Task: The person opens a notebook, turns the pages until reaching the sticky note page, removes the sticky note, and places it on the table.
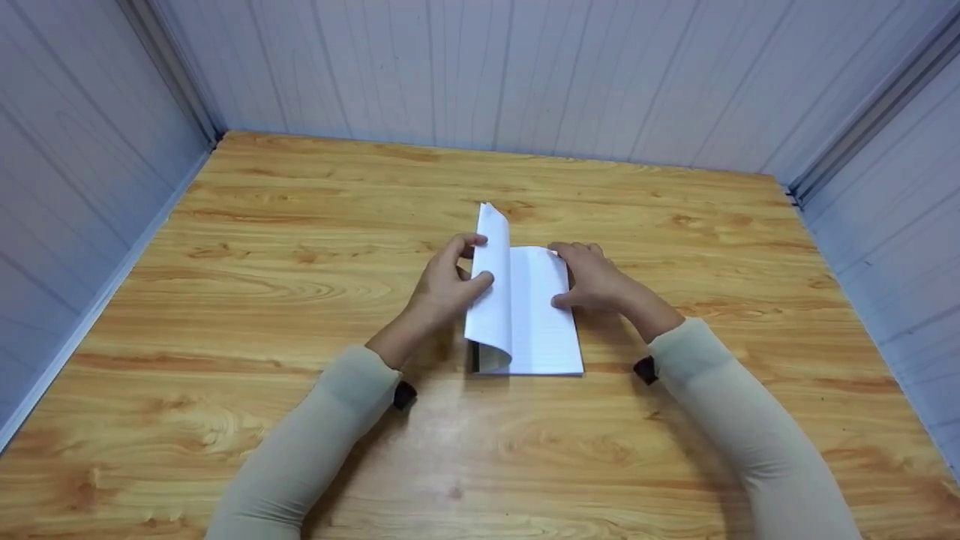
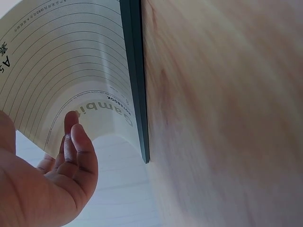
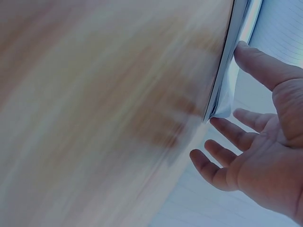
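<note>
A lined notebook (image 1: 544, 315) lies open on the wooden table, its left part raised and bowed upright. My left hand (image 1: 446, 281) holds this raised part, thumb on the white page and fingers behind the cover. From the left wrist view, the cream cover (image 2: 71, 61) shows curved lines and printed "NOTEBOOK" lettering beside a dark spine (image 2: 134, 71). At the notebook's right edge, my right hand (image 1: 596, 277) touches the pages with its thumb, its fingers spread around the top right corner. In the right wrist view, a page corner (image 3: 226, 101) curls up near the index fingertip.
The wood-grain table (image 1: 262, 277) extends around the notebook on all sides. White panelled walls (image 1: 465, 75) stand at the back and both sides. Both forearms wear pale sleeves (image 1: 322, 427), with a small black piece (image 1: 405, 395) at the left wrist.
</note>
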Motion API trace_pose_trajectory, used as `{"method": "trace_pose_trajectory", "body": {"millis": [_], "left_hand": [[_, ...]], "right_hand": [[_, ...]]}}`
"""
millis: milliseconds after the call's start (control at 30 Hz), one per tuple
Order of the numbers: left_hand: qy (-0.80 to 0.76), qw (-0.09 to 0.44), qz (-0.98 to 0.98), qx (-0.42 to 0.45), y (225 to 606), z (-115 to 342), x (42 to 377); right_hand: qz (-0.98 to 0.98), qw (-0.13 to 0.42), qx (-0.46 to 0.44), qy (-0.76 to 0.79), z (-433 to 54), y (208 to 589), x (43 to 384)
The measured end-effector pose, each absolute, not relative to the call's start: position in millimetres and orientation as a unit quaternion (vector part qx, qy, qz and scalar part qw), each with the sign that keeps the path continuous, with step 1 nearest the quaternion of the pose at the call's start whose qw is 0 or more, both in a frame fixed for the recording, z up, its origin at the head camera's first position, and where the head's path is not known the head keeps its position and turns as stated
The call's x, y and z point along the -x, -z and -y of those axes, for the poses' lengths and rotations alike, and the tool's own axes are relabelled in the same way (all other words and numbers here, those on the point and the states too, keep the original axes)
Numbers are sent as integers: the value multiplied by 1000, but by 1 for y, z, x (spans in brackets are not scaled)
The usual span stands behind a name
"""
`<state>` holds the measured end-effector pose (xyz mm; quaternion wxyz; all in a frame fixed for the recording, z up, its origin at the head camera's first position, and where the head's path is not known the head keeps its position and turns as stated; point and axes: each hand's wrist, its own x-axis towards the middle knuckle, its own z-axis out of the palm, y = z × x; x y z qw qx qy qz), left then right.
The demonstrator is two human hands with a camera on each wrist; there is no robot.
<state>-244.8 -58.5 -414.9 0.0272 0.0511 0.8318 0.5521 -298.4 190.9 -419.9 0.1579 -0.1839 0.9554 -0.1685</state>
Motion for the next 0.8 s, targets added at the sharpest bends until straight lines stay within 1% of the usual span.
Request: {"method": "trace_pose_trajectory", "body": {"millis": [300,633,800], "left_hand": [[-565,30,-822,-67,415,60,245],[-558,29,-828,-57,416,60,245],[-559,32,-827,-49,415,60,245]], "right_hand": [[-947,148,193,211,-188,417,297],[-946,153,150,242,-189,418,297],[-947,144,128,255,-189,417,299]]}}
